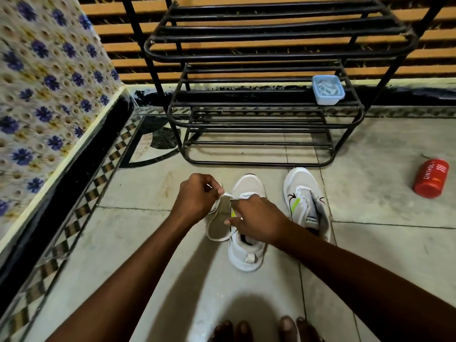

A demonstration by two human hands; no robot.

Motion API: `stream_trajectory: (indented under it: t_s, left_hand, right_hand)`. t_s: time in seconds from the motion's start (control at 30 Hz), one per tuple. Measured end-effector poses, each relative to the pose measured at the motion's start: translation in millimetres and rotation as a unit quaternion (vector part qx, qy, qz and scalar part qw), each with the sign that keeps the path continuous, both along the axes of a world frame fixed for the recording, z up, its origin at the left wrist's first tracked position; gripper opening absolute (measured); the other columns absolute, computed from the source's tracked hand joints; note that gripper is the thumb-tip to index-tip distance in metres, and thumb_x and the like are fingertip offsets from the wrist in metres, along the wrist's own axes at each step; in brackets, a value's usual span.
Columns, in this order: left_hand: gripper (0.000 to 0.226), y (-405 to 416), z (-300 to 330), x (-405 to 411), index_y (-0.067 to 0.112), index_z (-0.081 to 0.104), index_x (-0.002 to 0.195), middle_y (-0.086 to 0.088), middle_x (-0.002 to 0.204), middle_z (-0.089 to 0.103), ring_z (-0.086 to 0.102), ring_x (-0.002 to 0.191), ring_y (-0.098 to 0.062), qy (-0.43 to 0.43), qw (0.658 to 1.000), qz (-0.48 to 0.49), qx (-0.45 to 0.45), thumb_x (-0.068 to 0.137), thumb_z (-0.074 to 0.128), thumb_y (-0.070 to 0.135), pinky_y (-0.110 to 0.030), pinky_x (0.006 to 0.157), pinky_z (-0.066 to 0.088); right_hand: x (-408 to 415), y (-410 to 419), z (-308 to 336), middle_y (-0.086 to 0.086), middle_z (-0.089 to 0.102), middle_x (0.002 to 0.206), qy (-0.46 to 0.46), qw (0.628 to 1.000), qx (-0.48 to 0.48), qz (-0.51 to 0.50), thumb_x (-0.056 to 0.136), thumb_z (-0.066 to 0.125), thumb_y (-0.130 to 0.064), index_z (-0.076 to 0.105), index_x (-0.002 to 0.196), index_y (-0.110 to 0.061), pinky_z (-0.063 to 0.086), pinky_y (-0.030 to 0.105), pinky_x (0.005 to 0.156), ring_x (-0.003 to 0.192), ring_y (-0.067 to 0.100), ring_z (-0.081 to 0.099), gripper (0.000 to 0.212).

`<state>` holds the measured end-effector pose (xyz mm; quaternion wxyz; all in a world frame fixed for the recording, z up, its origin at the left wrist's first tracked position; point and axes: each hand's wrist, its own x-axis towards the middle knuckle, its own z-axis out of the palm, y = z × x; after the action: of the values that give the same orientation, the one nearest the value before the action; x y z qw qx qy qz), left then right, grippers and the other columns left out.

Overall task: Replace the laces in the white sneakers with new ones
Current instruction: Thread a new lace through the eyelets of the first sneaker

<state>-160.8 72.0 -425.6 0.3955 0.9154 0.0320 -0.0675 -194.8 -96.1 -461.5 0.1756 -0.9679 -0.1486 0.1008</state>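
- I see two white sneakers on the tiled floor [153,243] before a black shoe rack [259,114]; the left sneaker [246,253] sits under my hands, the right sneaker [306,201] just beside it.
- My left hand [197,196] pinches a white lace [228,194] pulled out leftward from the left sneaker.
- My right hand [259,223] grips the lace over the sneaker's tongue.
- A lidded blue container [327,90] rests on the rack; a red bottle [431,178] lies at right.
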Motion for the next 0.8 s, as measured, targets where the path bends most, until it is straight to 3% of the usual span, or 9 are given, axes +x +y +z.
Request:
stream_trajectory:
  t_s: [0.07, 0.17, 0.2, 0.3, 0.43, 0.57, 0.7, 0.8]
  left_hand:
    - [0.017, -1, -2, 0, 0.019, 0.071, 0.074, 0.000, 0.068, 0.073, 0.063, 0.055, -0.013, 0.005, 1.000, 0.003, -0.020, 0.091, 0.074, 0.019, -0.023, 0.050, 0.046]
    - [0.019, -7, -3, 1, 0.010, 0.066, 0.083, -0.003, 0.071, 0.075, 0.062, 0.055, -0.015, 0.028, 0.998, -0.001, -0.064, 0.096, 0.071, 0.023, -0.024, 0.054, 0.047]
    - [0.020, -9, -3, 1, 0.006, 0.064, 0.086, -0.006, 0.072, 0.075, 0.063, 0.056, -0.017, 0.041, 0.995, -0.001, -0.095, 0.098, 0.069, 0.022, -0.026, 0.056, 0.047]
    - [0.018, -20, 1, 2, 0.006, 0.056, 0.092, -0.008, 0.069, 0.073, 0.064, 0.057, -0.021, 0.082, 0.975, 0.000, -0.206, 0.102, 0.064, 0.019, -0.027, 0.054, 0.046]
    - [0.018, -38, 5, -1, 0.000, 0.055, 0.101, -0.006, 0.064, 0.072, 0.068, 0.057, -0.020, 0.094, 0.950, -0.005, -0.299, 0.105, 0.059, 0.016, -0.028, 0.055, 0.056]
    - [0.027, -49, 5, -3, -0.007, 0.055, 0.106, -0.005, 0.072, 0.077, 0.075, 0.068, -0.017, 0.073, 0.950, -0.024, -0.301, 0.105, 0.058, 0.019, -0.034, 0.072, 0.059]
    - [0.023, -55, 9, -7, 0.003, 0.048, 0.102, -0.017, 0.082, 0.078, 0.077, 0.074, -0.026, 0.088, 0.942, -0.062, -0.316, 0.108, 0.051, 0.025, -0.023, 0.057, 0.054]
    - [0.023, -53, 10, -9, 0.004, 0.046, 0.099, -0.014, 0.077, 0.077, 0.071, 0.065, -0.021, 0.065, 0.952, -0.103, -0.280, 0.111, 0.046, 0.025, -0.019, 0.057, 0.050]
  right_hand:
    - [0, -2, 4, 0.010, 0.062, 0.091, 0.038, 0.995, 0.077, -0.041, 0.090, 0.068, -0.038, 0.045, 0.078, -0.022, 0.050, 0.035, 0.077, 0.091, 0.029, 0.062, 0.030]
    - [-4, -8, 12, 0.004, 0.060, 0.075, 0.054, 0.977, 0.184, -0.088, 0.084, 0.070, -0.016, 0.057, 0.075, -0.021, 0.050, 0.027, 0.065, 0.058, 0.008, 0.062, 0.017]
    - [-6, -10, 16, 0.001, 0.061, 0.068, 0.048, 0.973, 0.206, -0.093, 0.083, 0.069, -0.013, 0.061, 0.075, -0.020, 0.049, 0.025, 0.063, 0.053, 0.008, 0.061, 0.013]
    - [-10, -16, 32, 0.004, 0.068, 0.066, 0.033, 0.948, 0.293, -0.116, 0.083, 0.070, -0.012, 0.069, 0.077, -0.019, 0.053, 0.027, 0.061, 0.058, 0.014, 0.066, 0.009]
    - [-9, -32, 51, 0.008, 0.070, 0.068, 0.008, 0.917, 0.383, -0.111, 0.086, 0.068, -0.005, 0.069, 0.080, -0.018, 0.058, 0.044, 0.070, 0.067, 0.027, 0.069, 0.015]
    - [-8, -48, 64, 0.008, 0.066, 0.065, -0.062, 0.905, 0.401, -0.126, 0.086, 0.066, -0.007, 0.068, 0.083, -0.020, 0.050, 0.035, 0.058, 0.059, 0.026, 0.061, 0.013]
    - [-6, -60, 63, -0.001, 0.067, 0.065, -0.110, 0.911, 0.368, -0.150, 0.089, 0.066, -0.011, 0.068, 0.084, -0.022, 0.051, 0.024, 0.060, 0.063, 0.012, 0.067, 0.013]
    - [-4, -64, 56, 0.000, 0.070, 0.067, -0.089, 0.903, 0.380, -0.181, 0.091, 0.066, -0.008, 0.068, 0.082, -0.020, 0.047, 0.018, 0.056, 0.060, 0.005, 0.067, 0.015]
